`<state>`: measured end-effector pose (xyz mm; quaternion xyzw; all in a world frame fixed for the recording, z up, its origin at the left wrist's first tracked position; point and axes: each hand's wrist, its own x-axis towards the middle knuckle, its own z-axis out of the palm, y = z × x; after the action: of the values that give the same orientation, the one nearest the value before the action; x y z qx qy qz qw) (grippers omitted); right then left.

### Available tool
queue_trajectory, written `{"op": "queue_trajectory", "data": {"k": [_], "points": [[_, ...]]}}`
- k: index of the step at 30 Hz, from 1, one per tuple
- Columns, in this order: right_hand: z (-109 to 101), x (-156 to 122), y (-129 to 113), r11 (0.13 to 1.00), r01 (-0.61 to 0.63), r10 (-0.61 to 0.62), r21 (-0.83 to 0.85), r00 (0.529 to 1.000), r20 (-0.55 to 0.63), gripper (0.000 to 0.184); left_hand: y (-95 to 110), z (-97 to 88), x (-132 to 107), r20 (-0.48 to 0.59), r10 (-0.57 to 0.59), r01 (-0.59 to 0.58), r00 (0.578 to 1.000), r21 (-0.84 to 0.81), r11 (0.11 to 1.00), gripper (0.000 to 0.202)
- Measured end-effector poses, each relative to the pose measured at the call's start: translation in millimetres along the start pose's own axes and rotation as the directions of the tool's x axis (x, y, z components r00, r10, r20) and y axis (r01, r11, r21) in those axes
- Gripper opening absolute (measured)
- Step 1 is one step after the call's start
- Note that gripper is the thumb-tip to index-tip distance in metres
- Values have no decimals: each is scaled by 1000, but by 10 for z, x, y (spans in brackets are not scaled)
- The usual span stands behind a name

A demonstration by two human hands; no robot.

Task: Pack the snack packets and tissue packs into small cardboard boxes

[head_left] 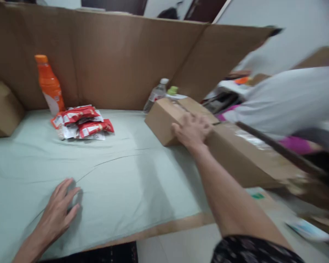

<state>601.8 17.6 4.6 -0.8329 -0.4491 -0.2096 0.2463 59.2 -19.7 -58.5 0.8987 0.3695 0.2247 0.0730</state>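
Note:
My left hand [58, 210] lies flat on the pale green cloth [120, 175] near the front edge, fingers stretched out and holding nothing. My right hand [192, 130] reaches forward and rests on the near end of a long brown cardboard box [235, 153], fingers curled over its top edge. The box lies on the right side of the cloth and runs off toward the right. The picture is blurred by motion.
An orange bottle [49, 86] stands at the back left beside a pile of red snack packets [82, 122]. A clear water bottle [156, 95] stands behind the box. A cardboard wall [117, 62] rings the table. A small box [2, 107] sits far left.

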Motion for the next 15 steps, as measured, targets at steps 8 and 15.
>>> {"op": "queue_trajectory", "data": {"k": [8, 15], "points": [[331, -1470, -964, 865, 401, -472, 303, 856, 213, 40, -284, -648, 38, -86, -277, 280, 957, 27, 960, 42], [471, -2434, -1569, 708, 616, -691, 346, 706, 157, 46, -1459, -1292, 752, -432, -487, 557, 759, 45, 829, 61]]}}
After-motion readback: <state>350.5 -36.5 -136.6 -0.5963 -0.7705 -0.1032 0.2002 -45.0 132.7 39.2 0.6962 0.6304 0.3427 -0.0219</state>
